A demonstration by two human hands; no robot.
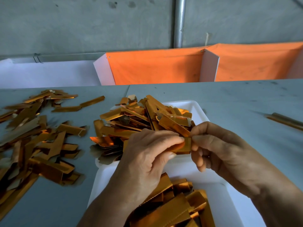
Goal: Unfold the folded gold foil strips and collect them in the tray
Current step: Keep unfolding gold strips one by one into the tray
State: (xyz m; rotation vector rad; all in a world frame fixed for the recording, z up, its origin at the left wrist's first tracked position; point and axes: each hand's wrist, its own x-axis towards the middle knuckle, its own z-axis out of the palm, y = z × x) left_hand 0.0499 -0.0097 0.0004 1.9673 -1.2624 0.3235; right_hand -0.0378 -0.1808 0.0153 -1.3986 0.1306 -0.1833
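- Above the middle of the shallow white plastic tray (199,110), both hands pinch one short folded strip of shiny gold foil card (183,147); the left hand (147,161) grips its left part between thumb and fingers, and the right hand (218,149) nips its right end.
- The strip appears to be folded yet, so the step in hand is opening it.
- To do it well, the hands should draw apart gently along the strip's length, letting the crease flatten rather than tear.
- Thin foil card probably kinks easily, so light fingertip pressure suits it.
- Once flat, it belongs with the heap of gold strips (141,118) at the tray's far edge, or the batch of gold strips (177,208) at its near edge.
- Near the grey tabletop's (246,99) left edge lies a loose scatter of gold foil pieces (36,145), seemingly awaiting the same work.
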